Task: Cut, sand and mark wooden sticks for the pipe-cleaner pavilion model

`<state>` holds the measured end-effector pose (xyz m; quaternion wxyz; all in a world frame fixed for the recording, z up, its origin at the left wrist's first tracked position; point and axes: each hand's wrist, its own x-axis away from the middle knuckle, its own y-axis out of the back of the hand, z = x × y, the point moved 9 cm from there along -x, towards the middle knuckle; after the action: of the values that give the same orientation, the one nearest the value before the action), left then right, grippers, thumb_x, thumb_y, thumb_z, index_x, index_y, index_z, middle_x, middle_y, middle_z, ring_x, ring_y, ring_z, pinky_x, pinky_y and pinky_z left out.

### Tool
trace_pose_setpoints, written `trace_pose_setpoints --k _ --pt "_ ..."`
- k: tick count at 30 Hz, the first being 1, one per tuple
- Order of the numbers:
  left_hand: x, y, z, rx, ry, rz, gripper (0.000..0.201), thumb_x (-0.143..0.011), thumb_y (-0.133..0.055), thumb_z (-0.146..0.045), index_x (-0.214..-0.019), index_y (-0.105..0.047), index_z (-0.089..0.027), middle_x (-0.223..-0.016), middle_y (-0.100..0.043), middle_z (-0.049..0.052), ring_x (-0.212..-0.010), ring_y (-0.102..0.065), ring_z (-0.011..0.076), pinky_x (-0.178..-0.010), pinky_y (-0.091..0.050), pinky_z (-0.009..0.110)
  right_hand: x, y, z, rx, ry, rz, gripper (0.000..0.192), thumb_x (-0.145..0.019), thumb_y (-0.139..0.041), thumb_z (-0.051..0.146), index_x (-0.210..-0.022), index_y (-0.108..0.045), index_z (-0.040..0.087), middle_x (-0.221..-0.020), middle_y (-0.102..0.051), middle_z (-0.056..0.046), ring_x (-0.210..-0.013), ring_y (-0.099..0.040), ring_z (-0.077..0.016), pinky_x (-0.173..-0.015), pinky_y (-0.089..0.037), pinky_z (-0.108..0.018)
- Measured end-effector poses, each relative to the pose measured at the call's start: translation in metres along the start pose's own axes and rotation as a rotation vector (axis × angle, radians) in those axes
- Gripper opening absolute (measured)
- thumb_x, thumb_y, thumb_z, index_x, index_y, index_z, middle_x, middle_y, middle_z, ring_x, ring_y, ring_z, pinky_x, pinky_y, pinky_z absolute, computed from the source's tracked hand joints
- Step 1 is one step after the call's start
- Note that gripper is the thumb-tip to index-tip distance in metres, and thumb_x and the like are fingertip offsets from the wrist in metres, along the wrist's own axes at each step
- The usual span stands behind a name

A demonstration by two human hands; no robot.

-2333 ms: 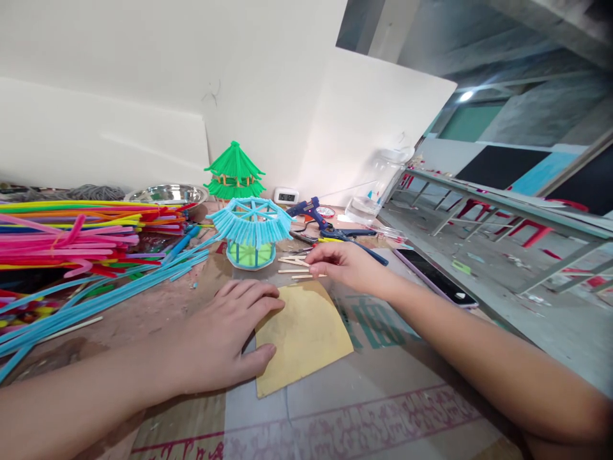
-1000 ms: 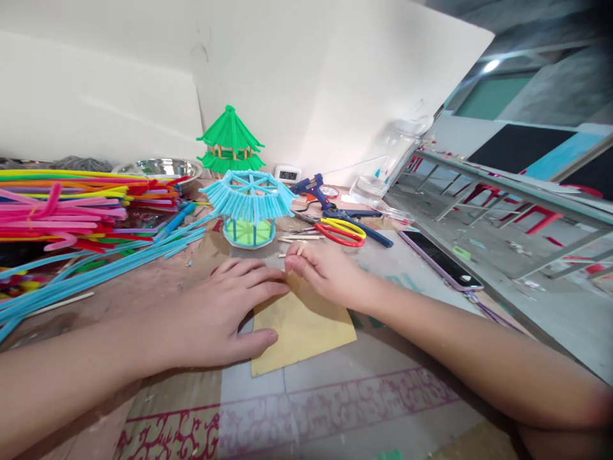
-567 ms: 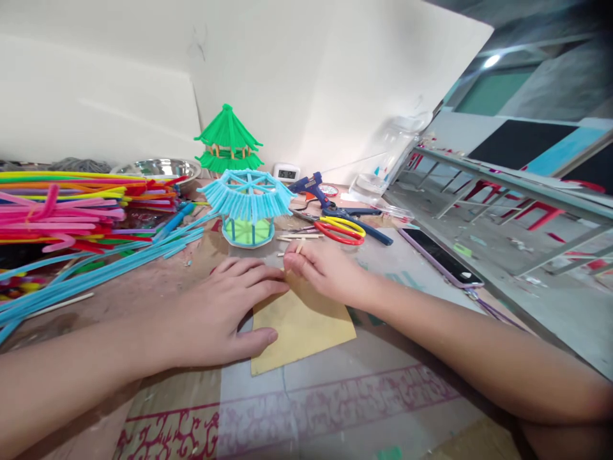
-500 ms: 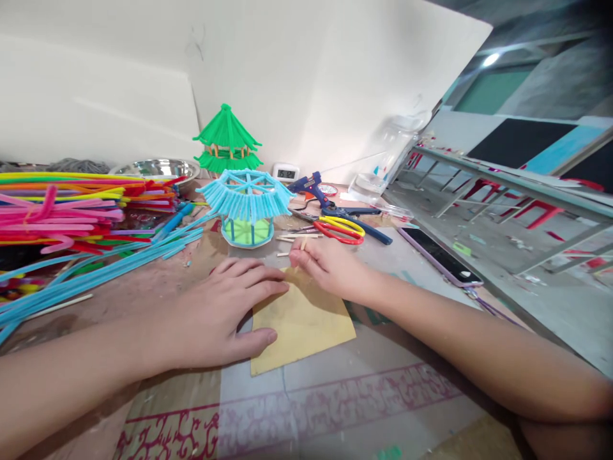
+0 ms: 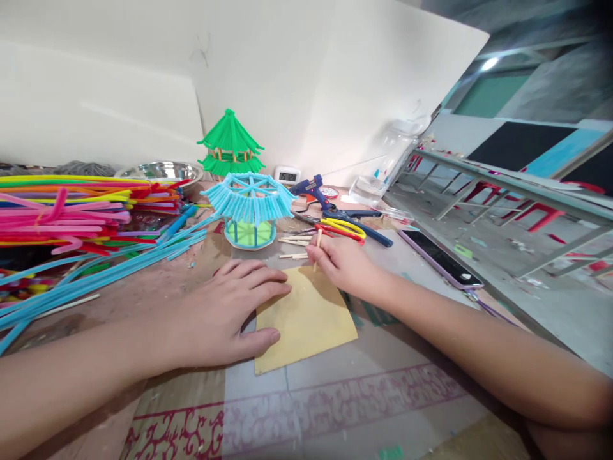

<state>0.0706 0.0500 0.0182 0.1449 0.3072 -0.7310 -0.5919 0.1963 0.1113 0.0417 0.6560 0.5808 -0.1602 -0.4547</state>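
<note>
My left hand (image 5: 234, 306) lies flat with its fingers spread, its fingertips and thumb over the left edge of a yellowish square sheet (image 5: 306, 326). Between the thumb and fingers of my right hand (image 5: 342, 262) a short, thin wooden stick (image 5: 318, 240) stands nearly upright above the sheet's far edge. Several more sticks (image 5: 293, 256) lie just beyond the sheet. Behind them stands a pavilion model (image 5: 251, 207) with a light-blue pipe-cleaner roof and a green floor. A taller green-roofed model (image 5: 230, 144) is behind it, its lower part hidden.
Bundled colourful pipe cleaners (image 5: 62, 217) and loose blue ones (image 5: 119, 268) lie at the left, near a metal bowl (image 5: 163, 171). Beyond my right hand are red-and-yellow-handled scissors (image 5: 342, 227), blue-handled pliers (image 5: 373, 230), a glue gun (image 5: 311, 187) and a small digital clock (image 5: 287, 174). A phone (image 5: 438, 259) lies at right.
My right hand has moved slightly to the right with the stick, which now shows more clearly and stands more upright. My left hand stays on the sheet. The whole view has shifted a little.
</note>
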Motion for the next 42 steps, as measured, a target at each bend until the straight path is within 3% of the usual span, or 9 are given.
trace_pose_setpoints --k 6,11,16,22,27,33,38,42 --pt "0.0 0.001 0.001 -0.004 0.003 -0.011 0.053 -0.087 -0.057 -0.047 -0.135 -0.055 -0.023 -0.142 -0.054 0.008 -0.131 -0.045 0.0342 -0.108 -0.035 0.054 0.0 -0.007 0.017 -0.142 0.12 0.056 0.033 -0.102 -0.035 0.033 -0.079 -0.053 0.018 -0.076 -0.062 -0.003 -0.069 -0.055 -0.0148 -0.065 -0.037 -0.027" --pt "-0.001 -0.002 0.0 -0.006 0.013 0.023 0.053 -0.088 -0.055 -0.048 -0.135 -0.055 -0.023 -0.143 -0.053 0.008 -0.13 -0.045 0.032 -0.108 -0.035 0.053 0.0 -0.003 0.003 -0.039 0.019 -0.022 0.033 -0.101 -0.035 0.034 -0.077 -0.051 0.018 -0.072 -0.059 -0.004 -0.066 -0.054 -0.0159 -0.063 -0.035 -0.028" --pt "-0.001 -0.001 -0.001 -0.024 0.006 0.019 0.053 -0.088 -0.056 -0.047 -0.135 -0.055 -0.022 -0.143 -0.053 0.009 -0.13 -0.045 0.0333 -0.108 -0.034 0.054 0.001 -0.009 0.015 -0.136 0.092 0.026 0.033 -0.103 -0.033 0.033 -0.08 -0.053 0.018 -0.073 -0.06 -0.002 -0.065 -0.053 -0.0136 -0.063 -0.036 -0.026" --pt "0.0 0.001 -0.001 0.006 -0.004 -0.013 0.052 -0.088 -0.057 -0.048 -0.133 -0.056 -0.022 -0.141 -0.055 0.009 -0.129 -0.046 0.0334 -0.107 -0.035 0.053 0.002 -0.003 0.004 -0.016 0.02 -0.028 0.033 -0.101 -0.033 0.034 -0.078 -0.05 0.018 -0.073 -0.059 -0.004 -0.066 -0.052 -0.0155 -0.062 -0.035 -0.027" --pt "0.0 0.001 -0.001 -0.005 -0.01 -0.026 0.053 -0.087 -0.058 -0.047 -0.134 -0.056 -0.022 -0.141 -0.055 0.009 -0.13 -0.045 0.0344 -0.107 -0.035 0.053 0.002 -0.01 0.023 -0.125 0.147 0.051 0.033 -0.103 -0.033 0.034 -0.081 -0.053 0.018 -0.075 -0.061 -0.003 -0.066 -0.053 -0.0141 -0.064 -0.036 -0.026" --pt "0.0 0.001 -0.001 0.007 0.002 -0.01 0.052 -0.087 -0.057 -0.048 -0.132 -0.057 -0.022 -0.14 -0.055 0.009 -0.128 -0.047 0.034 -0.107 -0.035 0.053 0.001 -0.002 0.005 -0.015 0.049 -0.037 0.032 -0.101 -0.034 0.034 -0.078 -0.05 0.018 -0.072 -0.059 -0.004 -0.066 -0.053 -0.0158 -0.063 -0.036 -0.027" --pt "0.0 0.001 -0.002 -0.011 -0.003 -0.016 0.052 -0.087 -0.058 -0.047 -0.133 -0.057 -0.022 -0.14 -0.055 0.01 -0.129 -0.046 0.034 -0.107 -0.036 0.052 0.002 -0.009 0.016 -0.151 0.128 0.036 0.034 -0.102 -0.034 0.033 -0.078 -0.053 0.018 -0.073 -0.06 -0.002 -0.065 -0.053 -0.0136 -0.063 -0.036 -0.026" --pt "0.001 0.001 0.0 0.007 -0.009 -0.03 0.052 -0.087 -0.058 -0.047 -0.132 -0.057 -0.022 -0.139 -0.056 0.009 -0.129 -0.047 0.0338 -0.108 -0.035 0.052 0.002 -0.004 0.005 -0.057 0.059 -0.02 0.033 -0.101 -0.035 0.033 -0.077 -0.052 0.018 -0.075 -0.062 -0.005 -0.069 -0.055 -0.0159 -0.064 -0.037 -0.028"
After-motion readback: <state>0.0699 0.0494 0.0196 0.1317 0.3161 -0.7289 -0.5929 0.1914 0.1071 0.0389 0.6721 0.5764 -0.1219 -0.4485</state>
